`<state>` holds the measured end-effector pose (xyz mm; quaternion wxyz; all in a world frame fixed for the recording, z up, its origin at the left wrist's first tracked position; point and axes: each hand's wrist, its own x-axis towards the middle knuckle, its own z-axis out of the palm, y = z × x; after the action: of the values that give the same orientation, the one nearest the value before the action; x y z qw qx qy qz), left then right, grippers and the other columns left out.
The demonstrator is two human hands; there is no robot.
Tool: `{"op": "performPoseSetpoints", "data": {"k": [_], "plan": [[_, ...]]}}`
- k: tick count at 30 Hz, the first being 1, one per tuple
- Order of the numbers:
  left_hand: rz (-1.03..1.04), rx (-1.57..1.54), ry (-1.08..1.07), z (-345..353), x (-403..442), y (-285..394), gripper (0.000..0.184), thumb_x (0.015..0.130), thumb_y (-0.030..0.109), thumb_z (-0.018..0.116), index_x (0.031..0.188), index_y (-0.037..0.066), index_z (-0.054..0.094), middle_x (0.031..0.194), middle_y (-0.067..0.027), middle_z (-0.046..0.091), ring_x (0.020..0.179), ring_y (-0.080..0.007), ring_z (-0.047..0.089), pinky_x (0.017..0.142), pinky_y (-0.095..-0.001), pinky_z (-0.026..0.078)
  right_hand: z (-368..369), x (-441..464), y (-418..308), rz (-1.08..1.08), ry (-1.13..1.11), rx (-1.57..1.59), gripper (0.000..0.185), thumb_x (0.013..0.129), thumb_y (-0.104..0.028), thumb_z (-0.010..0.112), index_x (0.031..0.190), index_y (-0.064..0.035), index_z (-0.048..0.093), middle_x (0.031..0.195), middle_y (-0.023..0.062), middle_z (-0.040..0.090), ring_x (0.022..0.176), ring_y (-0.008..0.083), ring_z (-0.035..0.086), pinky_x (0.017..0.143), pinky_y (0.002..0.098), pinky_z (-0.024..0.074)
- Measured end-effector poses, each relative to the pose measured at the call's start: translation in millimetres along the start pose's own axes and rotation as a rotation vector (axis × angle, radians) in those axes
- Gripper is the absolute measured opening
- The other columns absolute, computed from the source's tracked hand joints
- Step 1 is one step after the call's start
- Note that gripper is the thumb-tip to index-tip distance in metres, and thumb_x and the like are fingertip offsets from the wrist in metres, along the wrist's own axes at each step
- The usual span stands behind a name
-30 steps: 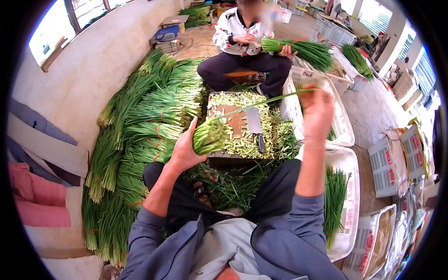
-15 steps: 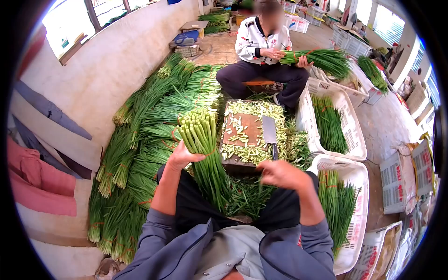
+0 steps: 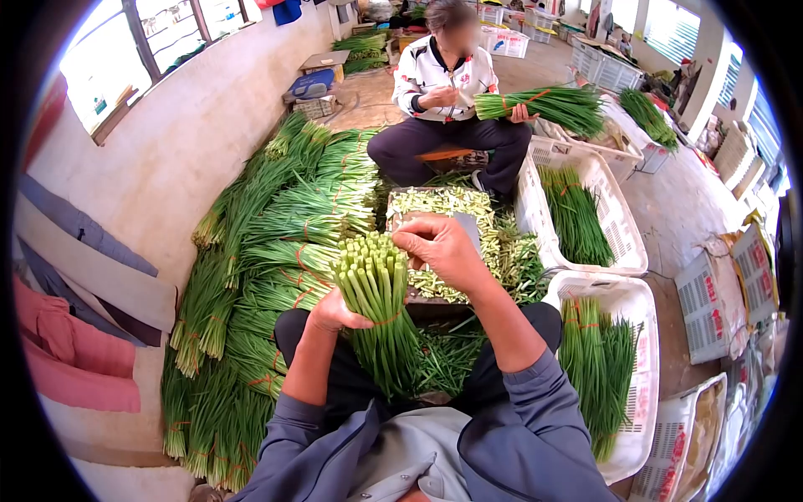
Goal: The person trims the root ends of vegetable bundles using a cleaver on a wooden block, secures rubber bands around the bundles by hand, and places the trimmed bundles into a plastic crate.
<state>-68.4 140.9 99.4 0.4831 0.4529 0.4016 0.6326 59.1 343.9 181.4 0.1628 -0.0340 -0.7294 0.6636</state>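
Observation:
My left hand (image 3: 339, 311) is wrapped around an upright bundle of long green chive-like stalks (image 3: 376, 293), banded low down, its pale cut ends facing up. At the right edge of those ends is my right hand (image 3: 443, 251), its thumb and fingers pinched together; whether a stalk is between them I cannot make out. Behind it lies a cutting block (image 3: 400, 219) strewn with short chopped stalk ends (image 3: 443, 201). A cleaver (image 3: 470, 227) rests on the block, mostly hidden by my right hand.
Banded bundles (image 3: 284, 226) are heaped on the left. White plastic crates (image 3: 646, 368) holding more bundles stand on the right. Across the block sits a person (image 3: 452, 75) with a banded bundle (image 3: 544, 107) in one hand. Loose green leaves (image 3: 452, 356) lie between my knees.
My right hand has moved left and up to the bundle's cut ends. The bundle appears slightly lower. The other person's one hand has come off their bundle toward their chest.

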Motion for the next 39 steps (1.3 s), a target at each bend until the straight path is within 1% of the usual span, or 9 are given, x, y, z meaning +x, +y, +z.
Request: {"op": "performPoseSetpoints", "data": {"k": [8, 20, 24, 27, 30, 31, 32, 36, 39], "plan": [[0.039, -0.216, -0.033, -0.6, 3.2, -5.9, 0.136, 0.058, 0.027, 0.092, 0.164, 0.008, 0.009, 0.141, -0.0284, 0.055, 0.118, -0.0393, 0.063, 0.102, -0.0512, 0.049, -5.2, -13.7, -14.1, 0.002, 0.315, 0.313, 0.016, 0.103, -0.021, 0.064, 0.099, -0.0053, 0.068, 0.086, 0.0021, 0.069, 0.070, 0.0087, 0.065, 0.065, 0.0258, 0.0558], [0.250, -0.447, 0.081, -23.9, -14.4, -37.4, 0.132, 0.056, 0.029, 0.092, 0.162, 0.005, 0.017, 0.123, -0.0223, 0.061, 0.103, -0.0422, 0.067, 0.088, -0.0507, 0.056, -246.2, -92.9, -102.9, -0.893, 0.989, 0.819, 0.025, 0.108, -0.014, 0.044, 0.084, -0.0068, 0.046, 0.070, -0.0021, 0.046, 0.055, 0.0072, 0.037, 0.047, 0.0239, 0.0345], [0.361, -0.527, 0.149, -24.2, -9.6, -45.3, 0.127, 0.058, 0.034, 0.090, 0.160, 0.001, 0.022, 0.124, -0.0208, 0.061, 0.096, -0.0348, 0.067, 0.078, -0.0517, 0.058, -160.2, -83.7, -71.5, -0.347, 0.784, 0.016, 0.023, 0.106, -0.027, 0.050, 0.105, -0.0060, 0.059, 0.067, -0.0023, 0.047, 0.056, 0.0080, 0.041, 0.054, 0.0240, 0.0399], [0.469, -0.564, 0.111, -12.7, 3.0, -39.1, 0.125, 0.061, 0.037, 0.089, 0.160, 0.001, 0.022, 0.132, -0.0209, 0.057, 0.096, -0.0311, 0.064, 0.074, -0.0517, 0.059, -101.3, -68.0, 15.3, 0.028, 0.079, -0.385, 0.030, 0.096, -0.018, 0.069, 0.120, -0.0013, 0.066, 0.105, 0.0088, 0.071, 0.099, 0.0159, 0.068, 0.088, 0.0320, 0.0558], [0.502, -0.494, 0.069, -11.0, 6.1, -43.9, 0.124, 0.064, 0.042, 0.089, 0.161, 0.007, 0.022, 0.157, -0.0247, 0.036, 0.095, -0.0302, 0.063, 0.072, -0.0534, 0.060, -32.8, -48.2, 40.3, 0.034, 0.089, -0.045, 0.020, 0.097, -0.011, 0.068, 0.111, 0.0025, 0.069, 0.093, 0.0060, 0.071, 0.080, 0.0112, 0.067, 0.073, 0.0258, 0.0552], [0.399, -0.593, 0.024, -12.0, 2.3, -49.9, 0.136, 0.058, 0.039, 0.091, 0.161, -0.003, 0.011, 0.109, -0.0223, 0.068, 0.088, -0.0387, 0.068, 0.077, -0.0494, 0.055, -16.5, -39.1, 35.9, 0.034, 0.118, -0.007, 0.021, 0.098, -0.013, 0.068, 0.112, 0.0023, 0.070, 0.091, 0.0048, 0.071, 0.076, 0.0098, 0.066, 0.070, 0.0245, 0.0542], [0.389, -0.584, 0.027, -9.6, 2.2, -48.3, 0.136, 0.058, 0.039, 0.091, 0.161, -0.003, 0.011, 0.109, -0.0223, 0.068, 0.088, -0.0387, 0.068, 0.077, -0.0494, 0.055, -2.5, -29.5, 27.7, 0.035, 0.146, 0.033, 0.022, 0.099, -0.015, 0.068, 0.113, 0.0021, 0.070, 0.089, 0.0035, 0.070, 0.073, 0.0084, 0.064, 0.067, 0.0232, 0.0532], [0.442, -0.442, -0.046, -2.0, 5.5, -48.2, 0.118, 0.069, 0.047, 0.083, 0.162, 0.007, 0.022, 0.164, -0.0255, 0.024, 0.093, -0.0318, 0.063, 0.075, -0.0556, 0.059, 26.7, -5.7, -12.0, -0.008, 0.038, 0.203, 0.024, 0.098, -0.016, 0.068, 0.115, 0.0016, 0.070, 0.092, 0.0039, 0.070, 0.074, 0.0079, 0.065, 0.065, 0.0222, 0.0517], [0.358, -0.573, -0.056, -0.5, 2.0, -54.1, 0.126, 0.062, 0.042, 0.087, 0.162, 0.006, 0.020, 0.127, -0.0257, 0.056, 0.098, -0.0409, 0.066, 0.085, -0.0556, 0.056, 22.9, 3.7, -7.0, -0.030, -0.011, 0.174, 0.022, 0.096, -0.014, 0.072, 0.112, 0.0007, 0.071, 0.089, 0.0043, 0.072, 0.072, 0.0075, 0.066, 0.062, 0.0217, 0.0523]]}}
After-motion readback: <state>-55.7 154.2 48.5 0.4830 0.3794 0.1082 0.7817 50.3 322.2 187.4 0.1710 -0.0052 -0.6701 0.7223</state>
